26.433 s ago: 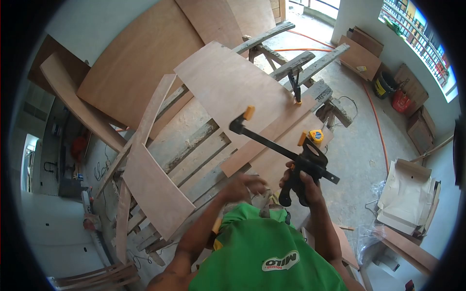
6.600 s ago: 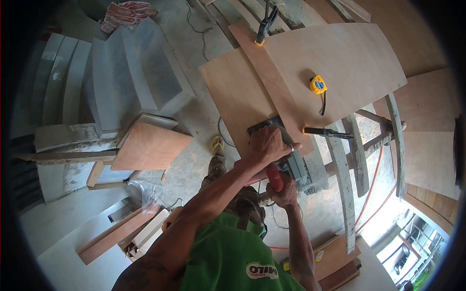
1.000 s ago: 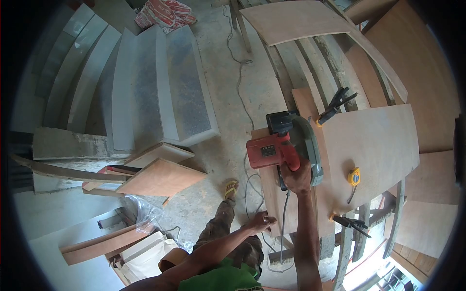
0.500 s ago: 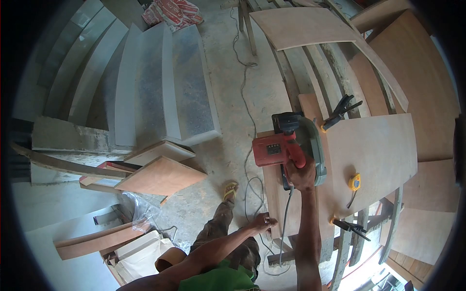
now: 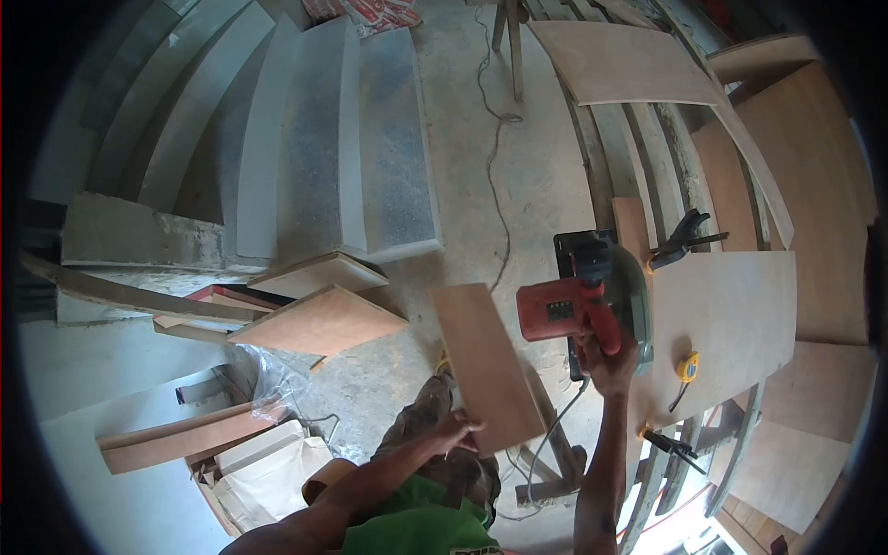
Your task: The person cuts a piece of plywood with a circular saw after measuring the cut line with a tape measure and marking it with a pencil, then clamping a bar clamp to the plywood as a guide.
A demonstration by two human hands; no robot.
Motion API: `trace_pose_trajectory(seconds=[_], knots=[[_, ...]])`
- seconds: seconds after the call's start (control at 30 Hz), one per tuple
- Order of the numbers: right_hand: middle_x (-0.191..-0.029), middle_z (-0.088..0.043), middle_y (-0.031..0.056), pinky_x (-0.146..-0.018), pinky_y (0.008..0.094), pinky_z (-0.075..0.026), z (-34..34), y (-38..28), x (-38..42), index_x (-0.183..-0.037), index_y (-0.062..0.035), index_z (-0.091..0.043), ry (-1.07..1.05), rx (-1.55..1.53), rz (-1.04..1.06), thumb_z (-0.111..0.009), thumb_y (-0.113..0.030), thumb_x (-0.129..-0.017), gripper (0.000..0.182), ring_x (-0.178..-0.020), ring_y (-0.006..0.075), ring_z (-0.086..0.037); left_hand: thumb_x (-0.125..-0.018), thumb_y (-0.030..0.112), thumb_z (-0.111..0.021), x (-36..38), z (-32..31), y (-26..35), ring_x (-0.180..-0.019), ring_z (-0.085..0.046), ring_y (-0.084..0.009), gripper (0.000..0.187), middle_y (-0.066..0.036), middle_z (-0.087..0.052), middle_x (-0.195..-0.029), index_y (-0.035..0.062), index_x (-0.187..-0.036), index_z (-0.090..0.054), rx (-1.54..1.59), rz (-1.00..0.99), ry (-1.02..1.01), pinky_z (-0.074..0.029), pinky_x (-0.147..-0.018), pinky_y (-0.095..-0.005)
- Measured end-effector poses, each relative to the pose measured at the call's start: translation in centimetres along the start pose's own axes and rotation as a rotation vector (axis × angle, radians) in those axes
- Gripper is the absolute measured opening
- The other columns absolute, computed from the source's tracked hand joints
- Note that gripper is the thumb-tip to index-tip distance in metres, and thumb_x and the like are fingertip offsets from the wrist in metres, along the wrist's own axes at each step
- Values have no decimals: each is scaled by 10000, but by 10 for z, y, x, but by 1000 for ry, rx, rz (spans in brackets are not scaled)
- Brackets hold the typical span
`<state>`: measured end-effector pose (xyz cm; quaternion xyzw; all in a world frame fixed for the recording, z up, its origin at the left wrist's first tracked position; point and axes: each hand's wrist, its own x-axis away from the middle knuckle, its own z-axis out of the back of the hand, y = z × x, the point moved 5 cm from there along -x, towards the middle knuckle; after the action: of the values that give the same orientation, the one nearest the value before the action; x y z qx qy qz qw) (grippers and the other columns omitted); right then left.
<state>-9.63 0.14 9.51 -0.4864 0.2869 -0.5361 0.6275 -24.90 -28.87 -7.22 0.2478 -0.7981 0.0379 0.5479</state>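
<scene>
My right hand (image 5: 608,368) is closed around the rear handle of a red circular saw (image 5: 562,308), whose base rests by the edge of a large plywood sheet (image 5: 721,319). In my left hand (image 5: 458,431) is a rectangular plywood strip (image 5: 486,365), pinched near its lower left edge and held apart from the sheet. Two black clamps sit on the sheet: an upper clamp (image 5: 686,239) and a lower clamp (image 5: 673,446). A yellow tape measure (image 5: 687,367) lies on the sheet to the right of the saw.
Wooden support slats (image 5: 647,153) run under the sheet, and another plywood piece (image 5: 629,65) lies across them farther off. The saw's cord (image 5: 555,421) hangs down toward the floor. Concrete steps (image 5: 388,157) rise at left. Plywood boards (image 5: 324,319) lean near them.
The plywood strip has come away from the sheet and moved left in my left hand. My right hand still grips the saw. The view has shifted somewhat.
</scene>
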Motion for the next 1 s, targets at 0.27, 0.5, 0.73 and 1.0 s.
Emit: trace_pose_trajectory(seconds=[0.27, 0.5, 0.73, 1.0], knots=[[-674, -601, 61, -549, 317, -459, -15, -26, 89, -898, -5, -621, 49, -112, -274, -648, -197, -756, 240, -604, 138, -572, -797, 154, -597, 39, 164, 71, -654, -618, -187, 213, -69, -637, -768, -10, -925, -640, -407, -276, 424, -497, -591, -329], [-571, -592, 44, -467, 322, -441, -52, 40, 153, -763, -44, -617, -61, 252, -253, -666, -268, -774, 229, -518, 133, -575, -692, 223, -609, 206, 178, 122, -596, -604, -306, 225, -187, -587, -631, 0, -716, -590, -985, -565, 745, -456, -563, -404], [-565, -577, 60, -472, 354, -410, -90, 117, 194, -759, -16, -633, -188, 269, -221, -703, -295, -742, 288, -497, 127, -509, -633, 227, -666, 352, 201, 44, -647, -595, -355, 243, -172, -588, -649, 26, -752, -602, -1139, -509, 938, -448, -606, -429], [-595, -601, 80, -494, 372, -425, -155, 115, 152, -813, 2, -653, -297, 319, -220, -713, -311, -728, 330, -530, 138, -544, -670, 345, -648, 360, 273, -68, -782, -627, -326, 282, -125, -652, -789, 101, -810, -654, -1184, -49, 771, -485, -694, -447]])
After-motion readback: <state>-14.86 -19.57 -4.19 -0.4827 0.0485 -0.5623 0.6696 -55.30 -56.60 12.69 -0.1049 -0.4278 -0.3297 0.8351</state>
